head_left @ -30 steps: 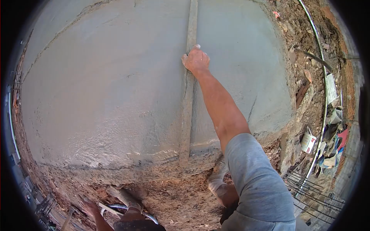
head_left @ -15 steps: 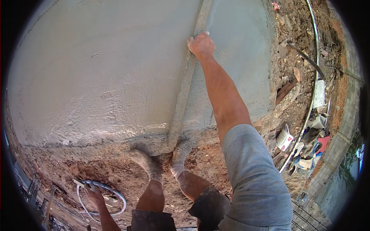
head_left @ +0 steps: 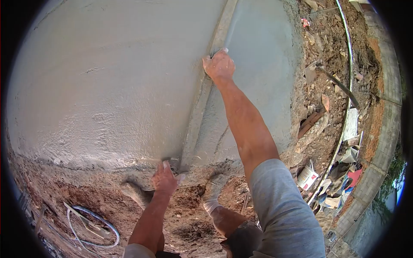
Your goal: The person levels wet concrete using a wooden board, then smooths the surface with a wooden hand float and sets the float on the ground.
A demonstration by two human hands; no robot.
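A long straight screed board (head_left: 193,116), smeared with grey cement, lies across the wet concrete (head_left: 116,86), its near end at the slab's edge. My right hand (head_left: 220,66) is closed around the board partway along, its fingers wrapped over the far side. At the slab's near edge, my left hand (head_left: 166,177) is open beside the board's near end, fingers stretched forward and thumb apart. Whether its fingertips touch the board or the concrete is hard to make out. The concrete looks smooth and shiny right of the board and rougher at lower left.
My cement-covered feet (head_left: 214,189) stand on reddish soil (head_left: 189,215) along the slab edge. A looped hose (head_left: 117,236) lies at lower left. To the right are a white bucket (head_left: 307,178), broken bricks (head_left: 310,124), a pile of rags (head_left: 337,191) and a low brick wall (head_left: 378,142).
My left hand has come up from near the looped hose to the board's near end. My right hand, still gripping the board, has shifted slightly left and nearer. My feet are farther apart.
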